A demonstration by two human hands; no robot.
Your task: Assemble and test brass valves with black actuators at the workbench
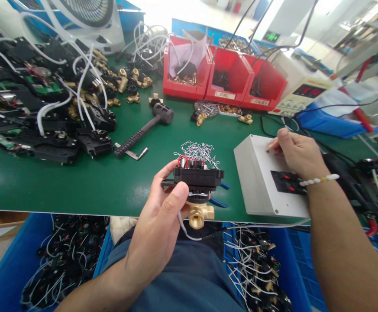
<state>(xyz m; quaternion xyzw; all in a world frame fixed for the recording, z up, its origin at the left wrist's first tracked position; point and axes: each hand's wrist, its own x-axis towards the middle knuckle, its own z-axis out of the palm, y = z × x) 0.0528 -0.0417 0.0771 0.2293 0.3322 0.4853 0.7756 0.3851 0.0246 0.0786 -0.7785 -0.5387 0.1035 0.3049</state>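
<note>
My left hand (158, 216) grips a black valve assembly (198, 177) with a brass fitting (199, 215) underneath and a thin white wire trailing down. It is held just above the near edge of the green table (46, 182). My right hand (297, 151) rests on top of a white box (256, 182), thumb and fingertips pinched at a small metal switch near its far edge. Black and red terminals (286, 182) sit on the box beside my wrist. A heap of small wire clips (197, 151) lies just beyond the assembly.
A black mallet (146, 128) lies mid-table. Black assemblies with white tubes and brass fittings (55, 99) pile at the left. Three red bins (224, 76) stand at the back, a power supply (302, 93) to their right. Blue crates (46, 260) of parts sit below the table.
</note>
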